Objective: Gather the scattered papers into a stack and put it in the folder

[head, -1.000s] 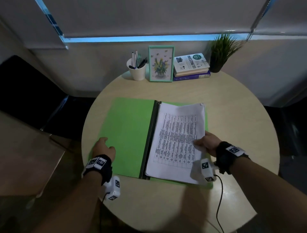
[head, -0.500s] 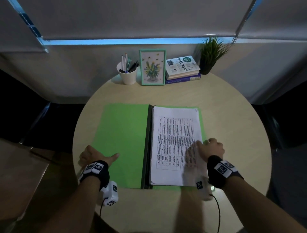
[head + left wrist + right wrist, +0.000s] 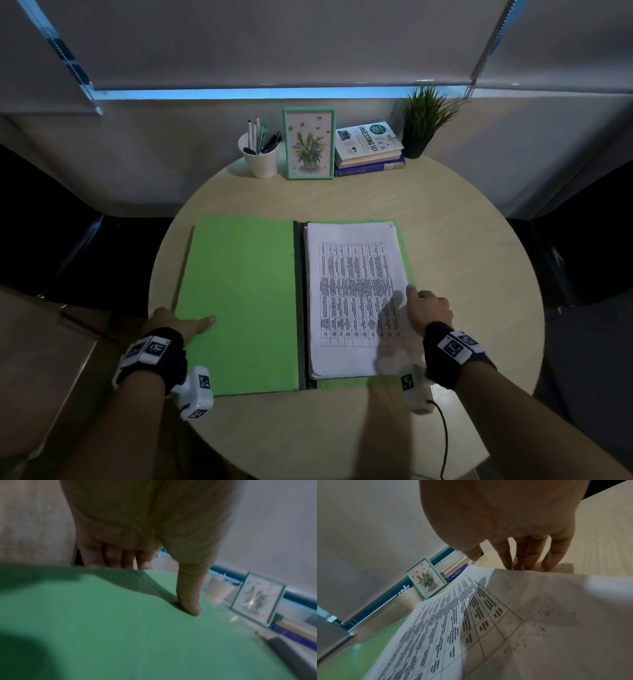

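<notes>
The green folder point(image 3: 239, 301) lies open on the round table point(image 3: 342, 205). A stack of white printed papers point(image 3: 352, 298) sits squared on its right half, beside the dark spine point(image 3: 299, 301). My left hand point(image 3: 181, 323) pinches the left cover's outer edge near the front. Its thumb point(image 3: 188, 601) presses on top of the cover point(image 3: 120, 635), and its fingers point(image 3: 116, 559) go down behind the edge. My right hand point(image 3: 424, 308) is at the stack's right edge, near the front. Its straight fingers point(image 3: 529, 555) point down past the paper point(image 3: 488, 628), and the thumb hovers just above it.
Along the table's back edge stand a white pen cup point(image 3: 262, 159), a framed flower picture point(image 3: 309, 144), a pile of books point(image 3: 368, 147) and a small potted plant point(image 3: 423, 120). Bare tabletop shows in front of the folder and to its right.
The paper stack, skewed a second ago, now lies straight on the folder's right half. My right hand slid from on top of the stack to its right edge. My left hand shifted outward, thumb onto the cover.
</notes>
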Motion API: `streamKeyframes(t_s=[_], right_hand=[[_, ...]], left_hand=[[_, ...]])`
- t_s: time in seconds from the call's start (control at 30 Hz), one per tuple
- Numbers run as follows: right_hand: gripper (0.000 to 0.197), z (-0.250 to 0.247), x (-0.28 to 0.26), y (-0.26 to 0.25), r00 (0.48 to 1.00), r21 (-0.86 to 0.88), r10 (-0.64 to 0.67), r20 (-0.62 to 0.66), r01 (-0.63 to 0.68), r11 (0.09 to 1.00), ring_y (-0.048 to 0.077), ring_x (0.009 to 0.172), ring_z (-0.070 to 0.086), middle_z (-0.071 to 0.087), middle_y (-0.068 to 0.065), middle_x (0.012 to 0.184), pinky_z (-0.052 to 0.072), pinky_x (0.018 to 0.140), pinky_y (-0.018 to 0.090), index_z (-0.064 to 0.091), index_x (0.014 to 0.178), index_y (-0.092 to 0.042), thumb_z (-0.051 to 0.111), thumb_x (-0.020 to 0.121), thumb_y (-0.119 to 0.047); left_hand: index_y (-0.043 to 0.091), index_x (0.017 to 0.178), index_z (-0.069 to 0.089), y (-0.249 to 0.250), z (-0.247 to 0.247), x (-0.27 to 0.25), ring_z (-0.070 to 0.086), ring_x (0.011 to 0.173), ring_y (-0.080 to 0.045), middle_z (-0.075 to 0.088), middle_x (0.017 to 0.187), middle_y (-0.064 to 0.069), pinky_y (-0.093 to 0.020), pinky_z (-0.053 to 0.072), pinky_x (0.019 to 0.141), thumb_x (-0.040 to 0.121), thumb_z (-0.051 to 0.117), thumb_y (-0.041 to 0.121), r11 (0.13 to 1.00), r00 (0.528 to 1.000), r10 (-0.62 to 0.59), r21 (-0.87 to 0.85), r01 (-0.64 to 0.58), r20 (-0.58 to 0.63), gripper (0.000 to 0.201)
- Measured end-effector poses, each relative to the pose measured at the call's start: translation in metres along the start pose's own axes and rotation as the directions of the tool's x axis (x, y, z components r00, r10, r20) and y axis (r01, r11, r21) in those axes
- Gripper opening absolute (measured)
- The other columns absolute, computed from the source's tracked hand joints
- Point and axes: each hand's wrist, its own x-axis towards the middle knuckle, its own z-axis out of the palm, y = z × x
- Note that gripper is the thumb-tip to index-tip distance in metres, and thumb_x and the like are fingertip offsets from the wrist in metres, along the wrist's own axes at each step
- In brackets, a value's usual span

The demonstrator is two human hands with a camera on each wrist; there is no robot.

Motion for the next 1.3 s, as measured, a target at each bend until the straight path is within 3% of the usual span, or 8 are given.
streamKeyframes(t_s=[0.27,0.37,0.5,0.63,0.8,0.87,1.03,1.3], right_hand=[[0.075,-0.014,0.022,-0.002,0.994,0.127,-0.036,0.102,0.023,0.992,0.038,0.113,0.055,0.054,0.026,0.131,0.042,0.089,0.036,0.056,0.127,0.002,0.020,0.099,-0.058],[0.077,-0.021,0.023,0.002,0.988,0.175,-0.053,0.144,0.028,0.984,0.036,0.105,0.058,0.058,0.026,0.125,0.042,0.083,0.035,0.060,0.119,0.006,0.020,0.099,-0.057],[0.074,-0.025,0.021,0.015,0.985,0.205,-0.079,0.153,0.046,0.978,0.036,0.110,0.057,0.056,0.027,0.128,0.041,0.088,0.036,0.057,0.122,0.007,0.020,0.101,-0.053],[0.065,-0.032,0.022,0.036,0.980,0.248,-0.127,0.150,0.087,0.965,0.037,0.114,0.054,0.054,0.027,0.130,0.039,0.091,0.036,0.056,0.123,0.007,0.022,0.103,-0.045],[0.058,-0.038,0.019,0.062,0.977,0.231,-0.164,0.134,0.130,0.964,0.031,0.091,0.054,0.062,0.028,0.117,0.037,0.079,0.033,0.059,0.093,0.000,0.026,0.102,-0.047],[0.060,-0.035,0.012,0.066,0.970,0.236,-0.193,0.149,0.154,0.960,0.032,0.098,0.059,0.064,0.022,0.116,0.042,0.083,0.033,0.064,0.101,-0.002,0.033,0.099,-0.053],[0.050,-0.024,-0.008,0.057,0.924,-0.011,-0.344,0.166,0.351,0.936,0.031,0.118,0.056,0.055,0.015,0.135,0.044,0.093,0.032,0.042,0.141,-0.007,0.053,0.095,-0.023],[0.033,-0.028,-0.008,0.033,0.940,-0.300,-0.287,0.183,0.332,0.894,0.035,0.111,0.056,0.044,0.014,0.128,0.049,0.095,0.041,0.053,0.124,-0.008,0.048,0.092,-0.013]], left_hand=[[0.010,0.102,0.054,0.029,-0.048,-0.096,0.058,0.098,-0.026,0.060,0.102,-0.006,-0.036,0.047,0.087,0.085,0.067,0.043,0.874,0.888,0.439,-0.163,-0.457,-0.135,0.040],[0.010,0.114,0.056,0.058,-0.041,-0.148,0.060,0.100,-0.018,0.062,0.107,-0.003,-0.027,0.044,0.084,0.084,0.069,0.039,0.780,0.818,0.567,-0.254,-0.572,-0.098,0.044],[0.028,0.129,0.054,0.091,-0.001,-0.193,0.064,0.109,-0.013,0.068,0.117,-0.002,-0.041,0.048,0.099,0.063,0.071,0.069,0.621,0.656,0.746,-0.471,-0.626,0.111,0.079],[0.033,0.145,0.038,0.122,0.067,-0.217,0.041,0.134,-0.011,0.043,0.146,0.007,-0.034,0.031,0.113,0.081,0.052,0.065,0.671,0.541,0.741,-0.405,-0.621,0.398,0.073],[0.030,0.151,0.025,0.116,0.137,-0.175,0.022,0.145,-0.024,0.014,0.160,-0.005,-0.037,0.024,0.117,0.092,0.055,0.047,0.794,0.776,0.589,0.012,-0.607,0.226,0.068],[0.031,0.153,0.014,0.105,0.149,-0.161,0.012,0.147,-0.028,-0.002,0.161,-0.008,-0.040,0.021,0.118,0.088,0.059,0.048,0.817,0.823,0.546,0.118,-0.565,0.160,0.080],[0.038,0.152,0.005,0.089,0.174,-0.150,0.013,0.145,-0.036,-0.019,0.159,-0.002,-0.042,0.025,0.116,0.081,0.060,0.062,0.793,0.858,0.468,0.328,-0.514,0.212,0.093],[0.032,0.151,0.024,0.106,0.159,-0.157,0.016,0.145,-0.032,0.005,0.161,-0.006,-0.043,0.025,0.114,0.076,0.065,0.060,0.813,0.882,0.443,0.343,-0.470,0.160,0.090]])
